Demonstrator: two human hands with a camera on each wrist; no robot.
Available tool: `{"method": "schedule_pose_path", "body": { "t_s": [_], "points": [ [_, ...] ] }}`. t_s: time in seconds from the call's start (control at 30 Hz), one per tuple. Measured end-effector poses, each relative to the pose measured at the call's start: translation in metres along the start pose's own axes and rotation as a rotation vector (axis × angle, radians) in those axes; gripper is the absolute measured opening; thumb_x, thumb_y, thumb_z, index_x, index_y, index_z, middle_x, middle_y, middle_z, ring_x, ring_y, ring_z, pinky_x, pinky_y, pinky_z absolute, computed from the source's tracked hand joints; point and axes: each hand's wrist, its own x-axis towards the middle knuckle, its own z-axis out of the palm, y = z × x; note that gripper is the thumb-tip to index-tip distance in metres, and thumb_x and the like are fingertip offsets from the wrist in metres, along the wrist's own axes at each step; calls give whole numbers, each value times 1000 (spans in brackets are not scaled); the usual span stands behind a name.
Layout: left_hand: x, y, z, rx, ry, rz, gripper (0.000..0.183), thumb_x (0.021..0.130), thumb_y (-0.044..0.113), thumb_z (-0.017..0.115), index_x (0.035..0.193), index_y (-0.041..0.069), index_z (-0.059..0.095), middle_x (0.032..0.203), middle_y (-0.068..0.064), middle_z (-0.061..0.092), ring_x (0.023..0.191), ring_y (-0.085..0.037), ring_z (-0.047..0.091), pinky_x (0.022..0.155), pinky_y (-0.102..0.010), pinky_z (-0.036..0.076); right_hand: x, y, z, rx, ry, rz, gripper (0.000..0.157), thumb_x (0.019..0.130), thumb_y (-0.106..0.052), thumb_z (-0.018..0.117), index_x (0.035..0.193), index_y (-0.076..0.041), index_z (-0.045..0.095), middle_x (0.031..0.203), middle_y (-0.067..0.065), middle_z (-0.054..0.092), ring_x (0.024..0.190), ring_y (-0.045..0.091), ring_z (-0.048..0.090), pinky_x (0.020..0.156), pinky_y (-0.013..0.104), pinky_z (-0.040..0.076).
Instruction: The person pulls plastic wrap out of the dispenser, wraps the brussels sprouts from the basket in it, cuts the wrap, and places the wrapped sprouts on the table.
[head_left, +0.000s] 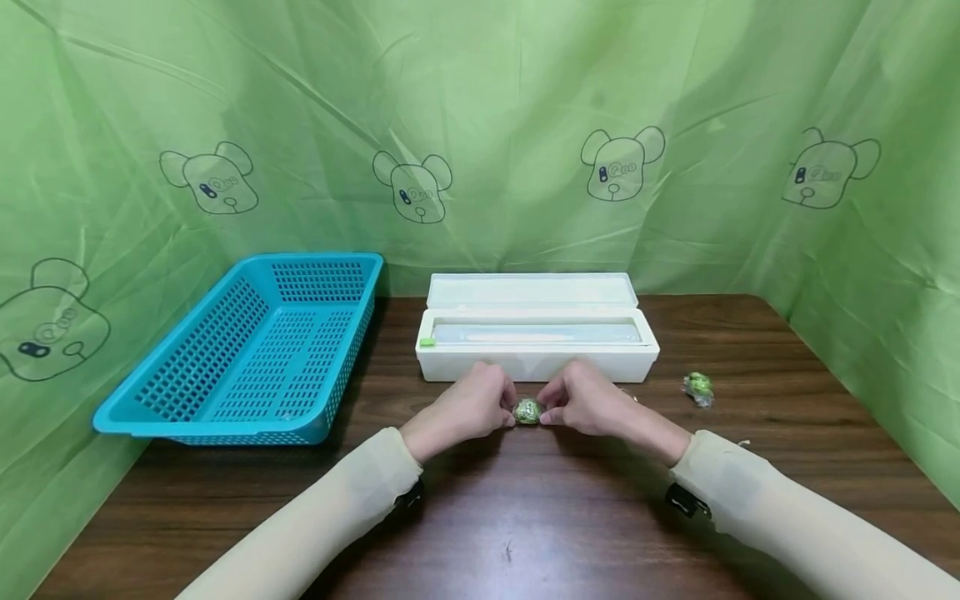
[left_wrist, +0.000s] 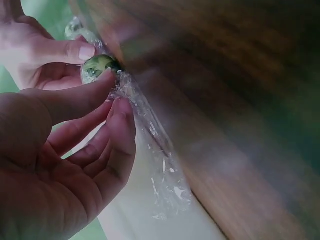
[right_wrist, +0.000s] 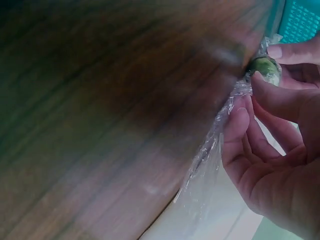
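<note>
A small round green vegetable (head_left: 528,411), wrapped in clear cling film, is between my two hands low over the table. My left hand (head_left: 480,402) pinches the film at the vegetable's left side with thumb and fingers. On the other side, my right hand (head_left: 587,400) pinches the film the same way. A crumpled tail of cling film (left_wrist: 165,185) trails out past the left fingers in the left wrist view. Another twisted length of film (right_wrist: 202,165) hangs from the right fingers in the right wrist view.
Just behind my hands stands a white cling film dispenser (head_left: 536,364), lid raised, with a green slider at its left. A second wrapped green vegetable (head_left: 699,386) lies to the right. The blue plastic basket (head_left: 300,312) sits at the left on the dark wooden table (head_left: 517,508).
</note>
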Motion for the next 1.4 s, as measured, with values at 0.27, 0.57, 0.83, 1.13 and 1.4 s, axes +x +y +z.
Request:
{"method": "schedule_pose_path", "body": {
  "t_s": [0.27, 0.57, 0.83, 1.13, 1.4],
  "points": [
    [0, 1, -2, 61, -23, 1, 17, 77, 6, 94, 88, 6, 81, 75, 3, 72, 70, -9, 64, 69, -26, 55, -3, 1, -1, 23, -26, -2, 7, 85, -1, 84, 92, -2, 83, 71, -4, 72, 63, 6, 58, 58, 24, 49],
    [3, -4, 0, 111, 1, 74, 18, 81, 0, 86, 71, 12, 77, 69, 8, 68, 68, -9, 61, 65, -27, 53, -7, -3, 4, -67, 4, -19, 11, 82, -4, 88, 79, -11, 81, 74, -8, 72, 70, 10, 60, 62, 26, 48],
    [-7, -5, -2, 100, -13, 102, 17, 84, 2, 85, 75, 15, 80, 73, 9, 71, 70, -7, 63, 68, -26, 54, -15, -15, 13, -52, -12, 46, 22, 85, -7, 87, 69, -18, 76, 63, -13, 67, 58, 4, 57, 56, 26, 49],
    [-17, -7, 1, 97, 22, 120, 12, 83, 4, 87, 81, 14, 83, 80, 8, 75, 75, -5, 65, 70, -24, 54, -24, -28, 25, -26, -16, 65, 21, 84, -9, 85, 70, -19, 74, 59, -16, 62, 57, 5, 57, 56, 27, 48],
    [-25, -8, -7, 51, -33, 204, 41, 80, -17, 69, 111, 6, 82, 104, -4, 78, 95, -16, 69, 81, -28, 56, -35, -21, 8, 102, -145, -36, 6, 93, -15, 81, 88, -14, 79, 72, -8, 67, 64, 8, 59, 59, 24, 48]
  ]
}}
